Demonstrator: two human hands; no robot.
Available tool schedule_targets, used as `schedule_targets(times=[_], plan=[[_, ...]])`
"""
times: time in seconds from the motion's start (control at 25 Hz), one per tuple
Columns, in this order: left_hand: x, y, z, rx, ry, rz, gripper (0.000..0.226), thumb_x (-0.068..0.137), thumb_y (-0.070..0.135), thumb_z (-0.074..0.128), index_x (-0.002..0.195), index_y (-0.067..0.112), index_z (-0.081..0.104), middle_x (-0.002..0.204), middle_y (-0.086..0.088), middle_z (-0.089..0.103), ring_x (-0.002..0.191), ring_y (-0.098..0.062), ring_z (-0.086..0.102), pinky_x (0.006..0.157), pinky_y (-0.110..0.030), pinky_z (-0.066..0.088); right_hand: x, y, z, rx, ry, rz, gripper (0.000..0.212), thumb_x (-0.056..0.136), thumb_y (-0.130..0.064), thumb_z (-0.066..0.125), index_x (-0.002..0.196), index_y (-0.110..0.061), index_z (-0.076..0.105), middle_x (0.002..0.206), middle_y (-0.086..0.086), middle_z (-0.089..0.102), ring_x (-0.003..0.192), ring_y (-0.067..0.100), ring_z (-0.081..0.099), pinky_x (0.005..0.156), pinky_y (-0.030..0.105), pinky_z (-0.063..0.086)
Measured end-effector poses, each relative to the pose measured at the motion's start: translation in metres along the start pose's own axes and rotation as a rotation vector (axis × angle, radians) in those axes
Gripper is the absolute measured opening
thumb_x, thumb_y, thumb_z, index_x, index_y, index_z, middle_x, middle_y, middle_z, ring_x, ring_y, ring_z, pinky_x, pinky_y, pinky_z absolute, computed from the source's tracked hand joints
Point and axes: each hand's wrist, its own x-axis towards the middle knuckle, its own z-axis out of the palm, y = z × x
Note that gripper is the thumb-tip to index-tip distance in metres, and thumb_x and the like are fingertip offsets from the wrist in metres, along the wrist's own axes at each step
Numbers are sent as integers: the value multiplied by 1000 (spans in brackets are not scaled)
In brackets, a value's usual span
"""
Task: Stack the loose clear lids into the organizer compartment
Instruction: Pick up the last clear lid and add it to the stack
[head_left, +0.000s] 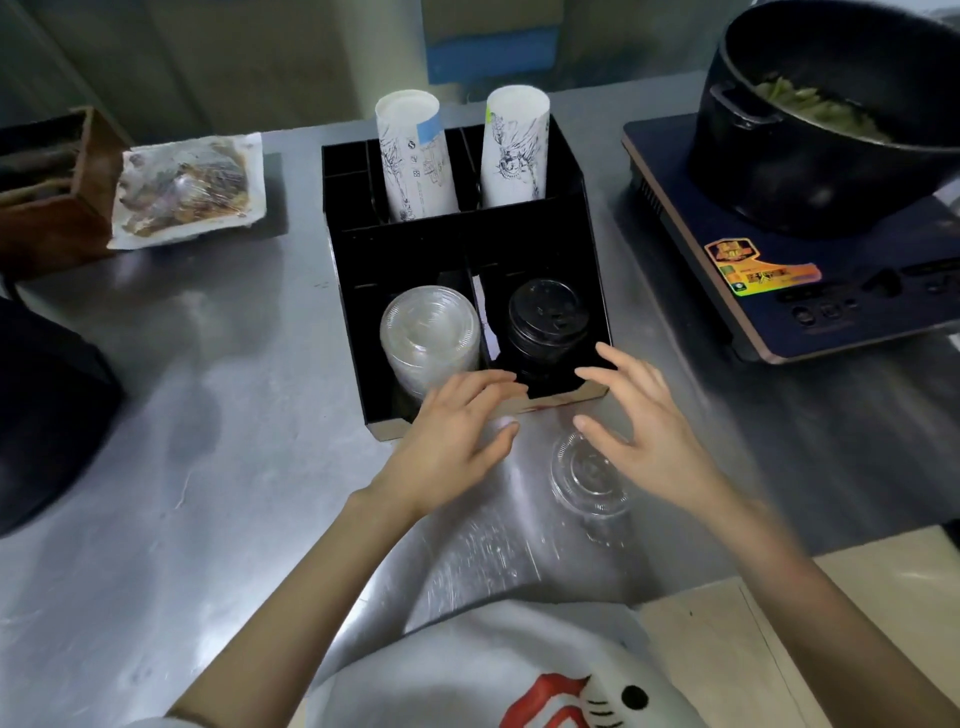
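A black organizer (576, 208) stands mid-table. Its front left compartment holds a stack of clear lids (428, 332); the front right one holds a stack of black lids (545, 322). A loose clear lid (584, 480) lies on the steel table just in front of the organizer, partly under my right hand (644, 431). That hand hovers over it with fingers spread, holding nothing. My left hand (457, 436) is also open, its fingertips at the organizer's front edge beside the clear stack.
Two rolls of printed paper cups (415, 156) stand in the organizer's back compartments. A black pot (810, 130) sits on an induction cooker (779, 291) at the right. A wrapped food tray (187, 192) and a brown box (47, 192) are at the left.
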Motion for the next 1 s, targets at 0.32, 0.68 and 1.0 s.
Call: schedule_targets(times=[0.32,0.68,1.0], plan=[[1,8,33,68,-242,16,45,89,26,45,131,17,33,143,-1,36,130,-18,31,109,-39,24,-49,33,16,-78,-48,178,52,77,-27,66,124,-22,46,143,8,33,131,25,27,106,30,19],[1,6,72,105,-396,-40,60,87,32,47,137,12,19,149,-6,26,135,-20,22,109,-34,18,-65,39,24,-151,-169,254,82,66,-38,73,134,-24,30,148,7,20,134,24,16,110,30,10],[-2,7,80,-31,-358,-99,59,85,27,52,135,10,25,148,-10,28,134,-25,25,112,-33,18,-65,37,27,-119,-108,239,71,67,-26,75,129,-14,40,140,10,36,128,28,31,109,34,20]])
